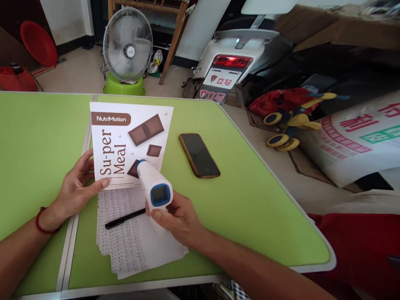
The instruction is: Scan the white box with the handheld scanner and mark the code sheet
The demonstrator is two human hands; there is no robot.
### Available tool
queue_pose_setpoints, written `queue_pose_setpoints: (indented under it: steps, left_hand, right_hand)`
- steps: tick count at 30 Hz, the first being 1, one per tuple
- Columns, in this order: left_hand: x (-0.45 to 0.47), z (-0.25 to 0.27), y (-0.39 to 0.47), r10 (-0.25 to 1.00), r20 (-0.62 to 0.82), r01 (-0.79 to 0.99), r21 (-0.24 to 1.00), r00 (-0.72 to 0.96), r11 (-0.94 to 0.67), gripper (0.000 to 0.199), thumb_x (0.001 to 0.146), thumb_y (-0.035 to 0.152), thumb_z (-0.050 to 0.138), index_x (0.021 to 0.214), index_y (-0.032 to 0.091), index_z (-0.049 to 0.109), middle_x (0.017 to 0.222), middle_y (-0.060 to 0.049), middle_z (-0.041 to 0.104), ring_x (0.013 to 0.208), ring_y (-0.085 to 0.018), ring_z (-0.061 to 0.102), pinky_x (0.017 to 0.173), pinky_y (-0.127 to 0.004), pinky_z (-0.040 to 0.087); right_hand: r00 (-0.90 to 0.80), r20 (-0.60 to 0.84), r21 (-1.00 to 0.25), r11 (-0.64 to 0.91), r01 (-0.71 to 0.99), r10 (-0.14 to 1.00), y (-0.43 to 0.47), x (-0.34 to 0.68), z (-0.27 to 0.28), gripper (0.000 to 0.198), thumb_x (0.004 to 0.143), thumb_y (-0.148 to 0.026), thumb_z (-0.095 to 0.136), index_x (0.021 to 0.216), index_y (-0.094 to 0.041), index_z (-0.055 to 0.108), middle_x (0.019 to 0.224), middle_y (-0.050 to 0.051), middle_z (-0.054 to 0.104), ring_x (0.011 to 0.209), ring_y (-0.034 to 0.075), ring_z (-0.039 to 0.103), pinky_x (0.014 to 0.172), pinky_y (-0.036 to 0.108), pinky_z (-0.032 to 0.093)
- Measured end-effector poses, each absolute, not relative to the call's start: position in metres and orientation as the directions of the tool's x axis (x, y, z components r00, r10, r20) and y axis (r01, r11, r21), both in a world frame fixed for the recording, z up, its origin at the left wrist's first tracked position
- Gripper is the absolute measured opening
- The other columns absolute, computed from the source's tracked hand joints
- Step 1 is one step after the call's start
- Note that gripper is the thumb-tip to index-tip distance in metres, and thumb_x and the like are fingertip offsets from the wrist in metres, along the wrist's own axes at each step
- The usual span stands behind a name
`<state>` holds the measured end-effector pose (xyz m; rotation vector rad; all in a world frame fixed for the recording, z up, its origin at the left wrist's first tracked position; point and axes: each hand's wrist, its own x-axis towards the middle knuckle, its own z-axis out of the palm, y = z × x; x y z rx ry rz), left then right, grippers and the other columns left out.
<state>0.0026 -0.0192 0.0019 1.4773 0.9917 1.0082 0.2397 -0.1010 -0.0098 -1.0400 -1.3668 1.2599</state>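
My left hand [76,185] grips a white box [125,146] by its lower left corner, thumb on the front and fingers behind. The box reads "NutriMotion Su-per Meal" and shows brown chocolate pieces. In my right hand [181,218] is a white infrared thermometer [154,183] with a blue-rimmed screen. Its blue tip overlaps the lower right of the box front; whether they touch, I cannot tell. Below the box lie several handwritten sheets of paper [125,246], with a black pen [125,218] across them. The pen's right end is hidden behind the thermometer and my right hand.
A smartphone [200,155] lies on the green table [256,208], right of the box. Beyond the table stand a fan [128,46] on a green stool [123,86] and a white scooter [231,54]. A printed sack [359,133] and a yellow-wheeled toy [290,125] are at the right.
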Motion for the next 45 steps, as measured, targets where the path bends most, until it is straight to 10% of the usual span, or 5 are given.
queue_pose_setpoints:
  steps: [7,16,31,39,45]
  left_hand:
    - [-0.002,0.004,-0.011,0.95,0.274,0.028,0.959,0.15,-0.281,0.065,0.077,0.027,0.08,0.134,0.025,0.048,0.129,-0.005,0.059,0.118,-0.025,0.056,0.097,-0.038,0.055]
    - [-0.006,-0.007,0.0,0.904,0.306,0.102,0.932,0.299,-0.349,0.065,0.079,0.028,0.08,0.132,0.021,0.043,0.139,-0.005,0.051,0.131,-0.027,0.047,0.114,-0.04,0.04]
    - [-0.009,-0.014,0.004,0.836,0.406,0.352,0.772,0.369,-0.53,0.054,0.086,0.04,0.072,0.127,0.013,0.048,0.128,-0.013,0.059,0.119,-0.027,0.058,0.104,-0.047,0.051]
    - [-0.01,-0.017,0.007,0.765,0.508,0.406,0.65,0.397,-0.642,0.059,0.087,0.04,0.07,0.133,0.013,0.046,0.125,-0.014,0.061,0.115,-0.027,0.062,0.097,-0.046,0.057]
    - [-0.008,-0.017,0.005,0.776,0.497,0.424,0.651,0.389,-0.63,0.06,0.088,0.044,0.069,0.133,0.012,0.046,0.125,-0.015,0.06,0.117,-0.028,0.06,0.098,-0.047,0.055]
  right_hand:
    - [0.131,0.277,-0.846,0.177,0.502,0.952,-0.071,0.285,-0.024,0.054,0.08,-0.042,0.069,0.128,-0.022,0.055,0.111,0.01,0.069,0.096,0.023,0.065,0.085,0.041,0.054]
    - [-0.117,0.413,-0.371,0.284,0.884,0.903,-0.054,0.313,-0.045,0.032,0.088,-0.038,0.061,0.115,-0.021,0.065,0.103,0.012,0.072,0.096,0.031,0.064,0.088,0.049,0.047]
    - [-0.659,0.356,-0.148,0.736,0.66,0.663,-0.087,0.281,-0.014,0.017,0.095,-0.015,0.053,0.086,-0.019,0.066,0.076,0.004,0.065,0.075,0.017,0.053,0.07,0.034,0.039]
    - [0.035,0.38,-0.858,0.338,0.386,0.924,-0.082,0.262,-0.02,0.006,0.086,-0.017,0.056,0.087,-0.023,0.054,0.068,-0.003,0.057,0.054,0.011,0.052,0.052,0.026,0.045]
    - [0.069,0.129,-0.979,0.116,0.169,0.989,-0.075,0.245,-0.033,0.004,0.076,-0.02,0.06,0.079,-0.022,0.058,0.063,-0.003,0.06,0.052,0.01,0.053,0.049,0.024,0.042]
